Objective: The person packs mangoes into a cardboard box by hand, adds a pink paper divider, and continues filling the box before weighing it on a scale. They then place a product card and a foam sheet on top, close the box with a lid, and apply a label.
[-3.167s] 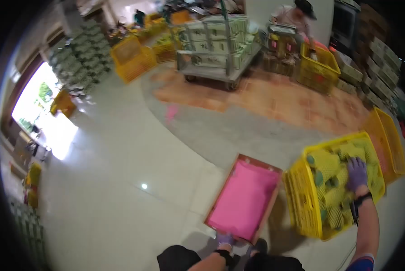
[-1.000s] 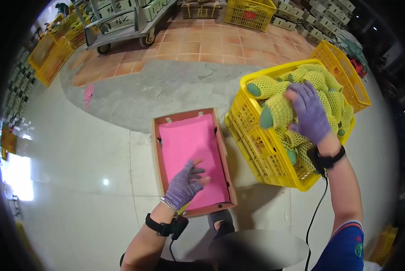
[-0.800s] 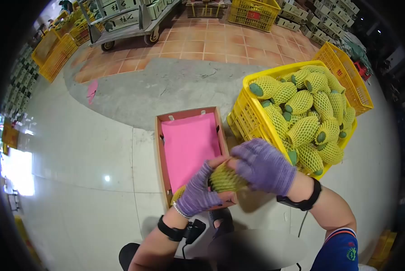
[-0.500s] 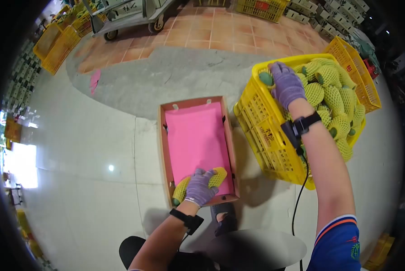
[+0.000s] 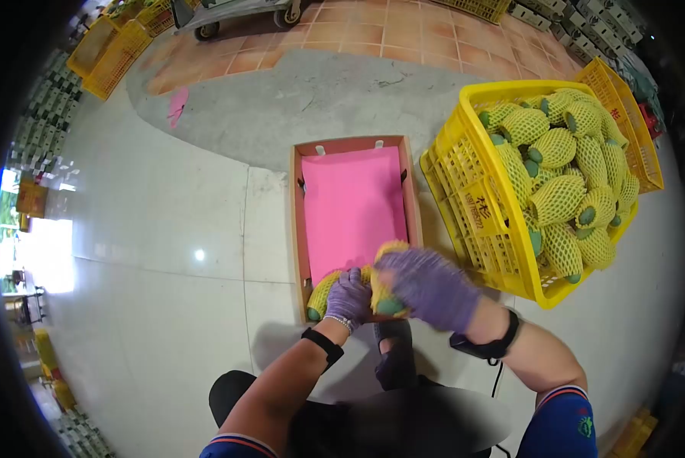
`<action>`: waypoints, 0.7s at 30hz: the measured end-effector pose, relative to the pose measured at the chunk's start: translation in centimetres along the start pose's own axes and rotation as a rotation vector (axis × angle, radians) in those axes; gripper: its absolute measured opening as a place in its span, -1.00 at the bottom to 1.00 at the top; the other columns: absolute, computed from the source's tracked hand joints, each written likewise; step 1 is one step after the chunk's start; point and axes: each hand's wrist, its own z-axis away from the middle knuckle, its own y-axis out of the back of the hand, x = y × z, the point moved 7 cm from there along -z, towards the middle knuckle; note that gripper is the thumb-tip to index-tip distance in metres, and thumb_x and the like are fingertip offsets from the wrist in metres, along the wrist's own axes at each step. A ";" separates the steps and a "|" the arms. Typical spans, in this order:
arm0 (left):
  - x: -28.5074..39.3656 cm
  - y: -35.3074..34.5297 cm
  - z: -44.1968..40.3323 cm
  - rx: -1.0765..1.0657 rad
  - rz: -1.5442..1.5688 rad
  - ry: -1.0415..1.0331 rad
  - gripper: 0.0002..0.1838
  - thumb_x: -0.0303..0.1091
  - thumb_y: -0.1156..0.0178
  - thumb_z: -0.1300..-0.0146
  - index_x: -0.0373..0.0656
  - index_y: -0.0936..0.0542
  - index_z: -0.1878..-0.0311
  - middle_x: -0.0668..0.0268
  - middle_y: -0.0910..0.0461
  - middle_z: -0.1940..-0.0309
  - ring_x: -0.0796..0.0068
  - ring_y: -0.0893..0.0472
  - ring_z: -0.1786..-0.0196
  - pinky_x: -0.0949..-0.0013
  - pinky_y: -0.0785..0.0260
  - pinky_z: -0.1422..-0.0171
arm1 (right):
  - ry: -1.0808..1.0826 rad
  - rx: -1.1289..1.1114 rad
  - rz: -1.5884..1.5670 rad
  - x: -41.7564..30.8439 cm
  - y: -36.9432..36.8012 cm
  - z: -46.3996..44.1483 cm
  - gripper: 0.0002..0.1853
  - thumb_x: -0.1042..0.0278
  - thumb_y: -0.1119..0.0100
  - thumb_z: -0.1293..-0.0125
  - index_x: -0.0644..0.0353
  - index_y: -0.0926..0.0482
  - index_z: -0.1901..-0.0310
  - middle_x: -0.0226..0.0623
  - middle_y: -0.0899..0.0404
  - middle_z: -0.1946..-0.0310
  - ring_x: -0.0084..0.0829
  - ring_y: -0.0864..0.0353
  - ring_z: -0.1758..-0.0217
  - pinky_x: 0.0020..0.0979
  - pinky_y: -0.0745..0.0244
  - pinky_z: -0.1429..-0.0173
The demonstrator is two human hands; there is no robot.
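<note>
My left hand (image 5: 348,295), in a purple knit glove, rests over the near end of a shallow cardboard box (image 5: 298,229) lined with a pink sheet (image 5: 352,202). Its fingers curl down onto green fruit in yellow foam nets; one netted fruit (image 5: 322,298) shows in the near left corner, and the rest is partly hidden. My right hand (image 5: 428,288), gloved alike and smeared by motion, grips another netted green fruit (image 5: 389,302) at the box's near right corner, beside my left hand.
A yellow plastic crate (image 5: 476,206) heaped with netted fruit (image 5: 556,200) stands right of the box. Behind it is an orange-yellow crate (image 5: 629,130). A wheeled cart (image 5: 239,14) and another crate (image 5: 112,57) are further off. A pink scrap (image 5: 177,105) lies on the floor.
My right hand has come from the crate down to the box with a netted fruit. My left hand stays at the box's near end. The view has shifted slightly.
</note>
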 end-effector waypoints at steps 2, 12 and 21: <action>-0.4 1.5 0.0 -0.014 -0.018 -0.017 -0.18 0.10 -0.37 0.00 0.04 -0.38 -0.35 -0.04 -0.30 -0.27 -0.11 -0.31 -0.33 0.09 -0.22 -0.40 | 0.019 -0.327 0.187 0.7 -7.8 1.3 -0.63 0.28 -0.04 -0.26 0.06 -0.52 -0.11 -0.22 -0.51 -0.15 -0.24 -0.50 -0.24 -0.19 -0.32 -0.34; -0.4 3.2 1.2 -0.177 -0.017 0.057 -0.22 0.02 -0.30 -0.04 0.05 -0.33 -0.36 0.01 -0.32 -0.30 0.01 -0.28 -0.39 0.08 -0.17 -0.44 | -0.161 -0.386 0.051 5.0 -17.4 3.5 -0.69 0.26 0.04 -0.33 -0.01 -0.56 -0.05 -0.18 -0.50 -0.15 -0.18 -0.53 -0.17 -0.18 -0.38 -0.27; -0.6 8.0 3.8 0.068 0.131 -0.054 -0.16 0.06 -0.37 -0.02 0.02 -0.34 -0.37 0.05 -0.38 -0.28 0.06 -0.30 -0.39 0.09 -0.17 -0.44 | -0.558 0.540 0.424 4.4 16.7 10.7 -0.62 0.56 -0.09 -0.12 0.16 -0.55 -0.02 -0.16 -0.58 0.03 -0.12 -0.54 -0.10 -0.12 -0.40 -0.23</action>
